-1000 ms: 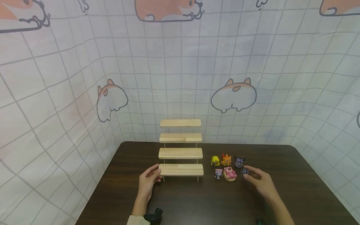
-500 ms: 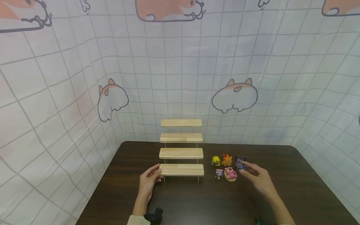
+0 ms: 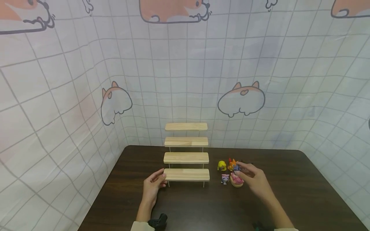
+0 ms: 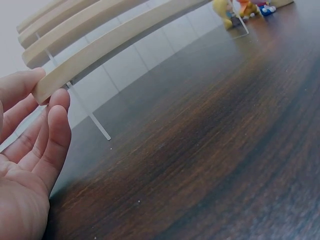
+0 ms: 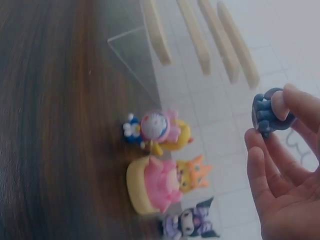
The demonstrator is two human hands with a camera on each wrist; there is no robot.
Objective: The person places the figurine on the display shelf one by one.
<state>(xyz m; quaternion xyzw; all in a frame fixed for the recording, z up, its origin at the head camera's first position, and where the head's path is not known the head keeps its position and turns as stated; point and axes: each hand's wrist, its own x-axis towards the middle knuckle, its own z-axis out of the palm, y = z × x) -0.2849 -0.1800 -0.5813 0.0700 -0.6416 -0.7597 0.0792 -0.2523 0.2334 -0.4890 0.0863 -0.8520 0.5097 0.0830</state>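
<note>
Tabletop, four shelves, six figurines

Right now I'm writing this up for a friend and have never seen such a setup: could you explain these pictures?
There is no machine: the left grip and right grip are a person's bare hands. The wide picture comes from a camera on the head, the tilted close-ups from one on each wrist.

On the dark table stands a wooden rack with four boards. Beside it are toy figures: a yellow figure, an orange figure, a pink figure, a pink and blue figure and a black and purple figure.

The left grip pinches the left end of the lowest board; the right grip holds a dark blue figure clear of the table.
</note>
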